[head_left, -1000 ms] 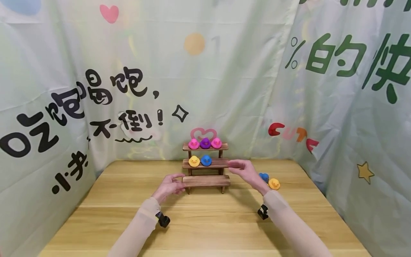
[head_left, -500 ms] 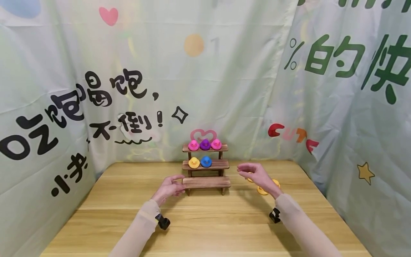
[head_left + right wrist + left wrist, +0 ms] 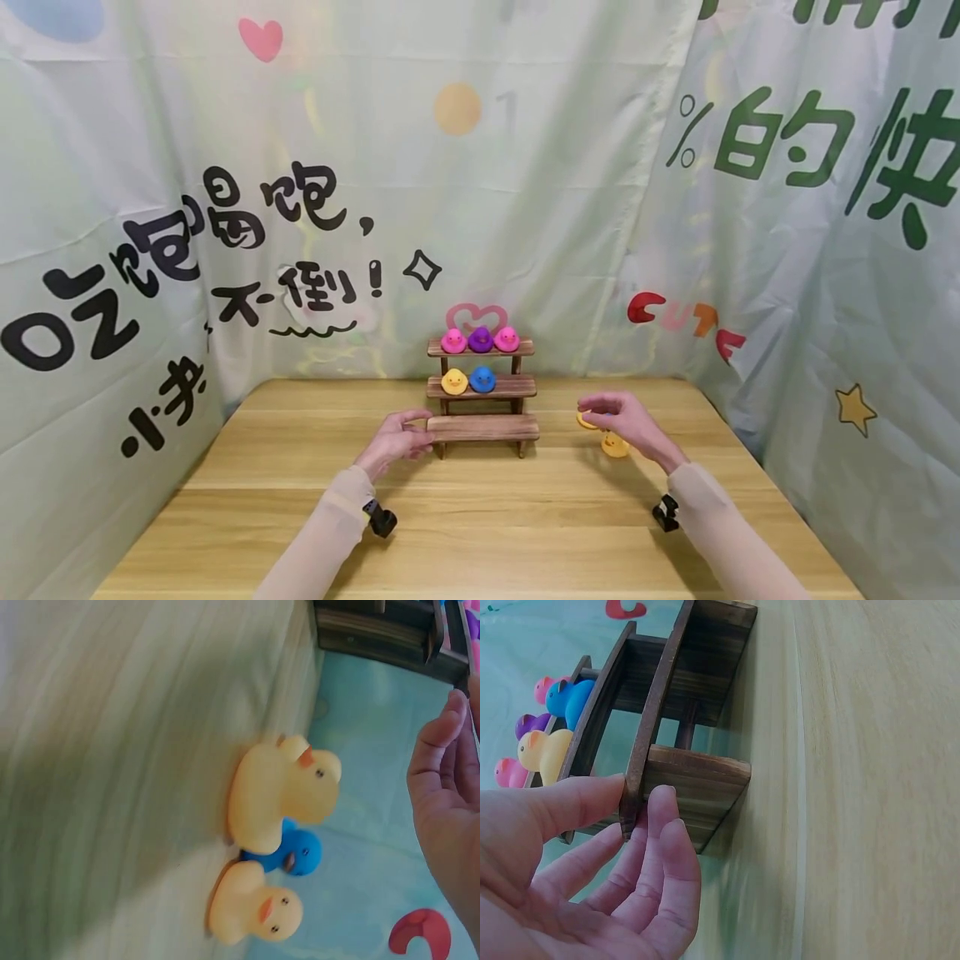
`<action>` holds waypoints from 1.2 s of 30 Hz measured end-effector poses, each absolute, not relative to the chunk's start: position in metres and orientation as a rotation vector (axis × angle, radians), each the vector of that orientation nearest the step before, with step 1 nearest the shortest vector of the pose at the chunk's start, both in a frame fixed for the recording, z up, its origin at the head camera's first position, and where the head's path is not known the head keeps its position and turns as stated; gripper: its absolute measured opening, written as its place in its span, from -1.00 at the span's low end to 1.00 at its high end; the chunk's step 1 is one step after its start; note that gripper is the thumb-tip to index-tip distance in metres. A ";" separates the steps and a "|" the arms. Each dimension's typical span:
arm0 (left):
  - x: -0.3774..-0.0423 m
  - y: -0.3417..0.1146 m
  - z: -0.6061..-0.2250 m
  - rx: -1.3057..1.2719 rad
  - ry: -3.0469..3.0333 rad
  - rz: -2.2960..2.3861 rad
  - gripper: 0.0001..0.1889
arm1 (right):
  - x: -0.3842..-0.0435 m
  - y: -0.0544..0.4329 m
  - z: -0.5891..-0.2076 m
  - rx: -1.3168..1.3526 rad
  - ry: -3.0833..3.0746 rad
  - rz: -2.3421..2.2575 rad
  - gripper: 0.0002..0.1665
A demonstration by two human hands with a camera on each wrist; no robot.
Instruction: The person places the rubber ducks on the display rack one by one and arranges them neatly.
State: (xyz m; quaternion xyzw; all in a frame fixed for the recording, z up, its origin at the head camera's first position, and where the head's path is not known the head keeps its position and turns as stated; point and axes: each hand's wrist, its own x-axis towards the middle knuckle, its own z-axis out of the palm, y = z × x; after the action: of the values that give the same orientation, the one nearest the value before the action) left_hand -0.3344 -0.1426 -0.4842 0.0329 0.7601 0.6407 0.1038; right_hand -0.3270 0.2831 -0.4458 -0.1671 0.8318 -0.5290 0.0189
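In the head view, my left hand (image 3: 397,437) holds the left end of a three-step wooden display stand (image 3: 483,428). The left wrist view shows the thumb (image 3: 581,804) on the bottom step with fingers curled beneath it. Pink and purple rubber ducks line the top step; a yellow rubber duck (image 3: 453,382) and a blue rubber duck (image 3: 483,380) sit on the middle one. My right hand (image 3: 626,421), fingers loosely bent and holding nothing, hovers over loose ducks at the right. Among these, the right wrist view shows a yellow duck (image 3: 255,799) and a blue duck (image 3: 304,853).
The wooden table (image 3: 465,525) extends in front of the stand, whose bottom step bears no ducks. Printed cloth (image 3: 525,208) hangs close behind the stand and along both sides. Another yellow duck (image 3: 247,904) sits beside the blue one on the table.
My right hand has moved right, away from the end of the middle step to above the loose ducks. The left hand stays at the stand, and the ducks on it have not moved.
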 end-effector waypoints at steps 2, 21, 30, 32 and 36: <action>-0.334 -0.143 -0.485 0.095 2.239 1.888 -0.46 | -0.326 0.288 -0.448 -0.514 2.590 -1.608 -0.52; -0.335 -0.142 -0.485 0.107 2.242 1.883 -0.46 | -0.319 0.314 -0.461 -0.513 2.681 -1.461 -0.59; -0.333 -0.141 -0.484 0.099 2.248 1.879 -0.45 | -0.316 0.327 -0.468 -0.426 2.716 -1.400 -0.62; -0.333 -0.141 -0.484 0.100 2.249 1.878 -0.44 | -0.316 0.327 -0.470 -0.433 2.715 -1.381 -0.61; -0.333 -0.141 -0.484 0.102 2.253 1.870 -0.44 | -0.316 0.328 -0.473 -0.468 2.708 -1.372 -0.62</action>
State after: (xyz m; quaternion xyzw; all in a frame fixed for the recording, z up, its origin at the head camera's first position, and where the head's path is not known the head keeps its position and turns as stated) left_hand -0.3329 -0.1410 -0.4836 0.0347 0.7648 0.6346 0.1059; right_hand -0.3161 0.3275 -0.4732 -0.1523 0.8810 -0.4465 0.0351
